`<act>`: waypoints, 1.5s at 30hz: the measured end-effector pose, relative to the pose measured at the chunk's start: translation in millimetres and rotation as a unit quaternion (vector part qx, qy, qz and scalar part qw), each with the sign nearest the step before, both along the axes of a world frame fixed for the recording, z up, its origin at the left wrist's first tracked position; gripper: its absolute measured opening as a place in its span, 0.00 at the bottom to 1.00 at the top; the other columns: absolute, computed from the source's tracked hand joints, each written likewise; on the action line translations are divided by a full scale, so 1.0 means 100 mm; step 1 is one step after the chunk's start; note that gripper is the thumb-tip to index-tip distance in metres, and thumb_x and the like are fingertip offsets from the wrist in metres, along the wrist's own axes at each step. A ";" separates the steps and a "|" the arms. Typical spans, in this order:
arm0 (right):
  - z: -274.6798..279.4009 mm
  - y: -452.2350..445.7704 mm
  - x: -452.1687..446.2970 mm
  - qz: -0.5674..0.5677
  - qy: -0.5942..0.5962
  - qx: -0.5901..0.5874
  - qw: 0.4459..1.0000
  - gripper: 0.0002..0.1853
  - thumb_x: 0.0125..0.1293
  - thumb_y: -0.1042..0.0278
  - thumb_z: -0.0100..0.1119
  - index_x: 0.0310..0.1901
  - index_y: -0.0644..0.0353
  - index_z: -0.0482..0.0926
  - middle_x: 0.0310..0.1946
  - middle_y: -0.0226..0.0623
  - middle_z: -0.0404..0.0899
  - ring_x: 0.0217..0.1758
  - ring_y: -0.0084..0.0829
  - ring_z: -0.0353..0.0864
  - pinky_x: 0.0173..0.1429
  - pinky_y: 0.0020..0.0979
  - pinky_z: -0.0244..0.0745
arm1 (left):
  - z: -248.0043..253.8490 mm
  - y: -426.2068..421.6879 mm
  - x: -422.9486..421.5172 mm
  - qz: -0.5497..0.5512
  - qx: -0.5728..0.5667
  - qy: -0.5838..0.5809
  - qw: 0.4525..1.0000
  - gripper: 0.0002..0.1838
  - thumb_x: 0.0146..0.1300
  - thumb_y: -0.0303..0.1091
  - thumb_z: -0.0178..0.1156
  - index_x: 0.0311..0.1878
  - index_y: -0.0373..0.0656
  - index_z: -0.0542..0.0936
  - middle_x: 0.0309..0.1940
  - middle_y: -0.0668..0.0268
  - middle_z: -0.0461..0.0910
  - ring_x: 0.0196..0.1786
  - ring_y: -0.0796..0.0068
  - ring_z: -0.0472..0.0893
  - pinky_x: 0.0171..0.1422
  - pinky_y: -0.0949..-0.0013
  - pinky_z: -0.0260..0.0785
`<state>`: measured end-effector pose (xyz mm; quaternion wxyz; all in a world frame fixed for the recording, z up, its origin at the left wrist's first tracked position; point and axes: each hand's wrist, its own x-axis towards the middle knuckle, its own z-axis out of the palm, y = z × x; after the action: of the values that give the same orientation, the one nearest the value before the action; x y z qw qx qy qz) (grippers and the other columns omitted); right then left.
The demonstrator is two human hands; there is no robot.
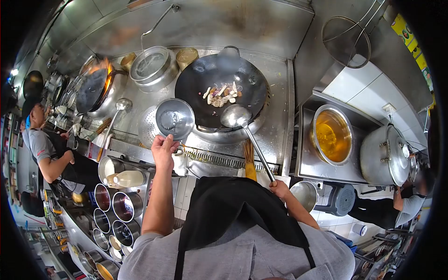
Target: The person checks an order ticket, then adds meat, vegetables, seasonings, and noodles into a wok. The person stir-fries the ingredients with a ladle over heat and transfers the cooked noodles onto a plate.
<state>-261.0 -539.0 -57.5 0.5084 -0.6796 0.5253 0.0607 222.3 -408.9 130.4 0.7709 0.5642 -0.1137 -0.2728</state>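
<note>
My left hand (163, 150) has its fingers and thumb closed at the near rim of a round metal bowl (175, 112). A perforated strainer (148, 130) shows partly behind the bowl's left side. In my right hand (280, 190) is the end of a long-handled ladle (235, 115). The ladle's round head is over the near right edge of a black wok (193, 88). Pale strips and chunks of food (221, 95), with small purplish bits, lie in the bottom of the wok.
Left, flames rise by another wok (91, 91) near a co-worker (46, 149). A water tap (156, 25) hangs over a pot (151, 67). Right are a basin of yellow liquid (332, 135), a lidded pot (385, 154) and another person (410, 200). Seasoning pots (126, 205) stand at lower left.
</note>
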 end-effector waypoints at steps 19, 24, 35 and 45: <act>-0.21 -0.07 -0.06 0.029 -0.010 -0.034 0.999 0.11 0.54 0.59 0.62 0.31 0.59 0.83 0.26 0.42 0.83 0.33 0.40 0.83 0.42 0.37 0.76 | 0.07 -0.29 -0.24 -0.051 0.013 -0.025 0.998 0.12 0.67 0.27 0.62 0.31 0.47 0.68 0.30 0.67 0.78 0.31 0.73 0.81 0.43 0.64 0.80; -0.28 -0.07 -0.06 0.024 0.020 -0.051 0.998 0.13 0.55 0.57 0.61 0.31 0.59 0.83 0.26 0.44 0.83 0.33 0.42 0.84 0.41 0.39 0.76 | 0.05 -0.35 -0.31 -0.041 0.011 -0.013 0.999 0.13 0.65 0.26 0.64 0.31 0.46 0.67 0.29 0.68 0.77 0.29 0.74 0.80 0.41 0.66 0.81; -0.15 -0.11 -0.04 0.051 0.043 -0.017 0.998 0.18 0.57 0.53 0.57 0.37 0.60 0.83 0.34 0.54 0.83 0.42 0.55 0.82 0.46 0.46 0.76 | 0.09 -0.38 -0.41 -0.039 0.025 -0.014 0.999 0.13 0.64 0.26 0.65 0.31 0.45 0.68 0.29 0.68 0.77 0.29 0.76 0.80 0.38 0.68 0.81; -0.28 -0.08 -0.07 0.047 0.010 -0.074 0.996 0.16 0.57 0.54 0.59 0.34 0.61 0.81 0.29 0.50 0.82 0.36 0.50 0.83 0.40 0.43 0.75 | 0.16 0.20 -0.05 0.009 0.072 -0.087 0.994 0.09 0.67 0.28 0.60 0.33 0.44 0.70 0.31 0.66 0.79 0.30 0.76 0.81 0.36 0.70 0.81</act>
<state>-268.3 -547.3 -85.6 0.4481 -0.7384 0.5012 0.0526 217.4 -388.7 146.4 0.7179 0.6409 -0.1556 -0.2229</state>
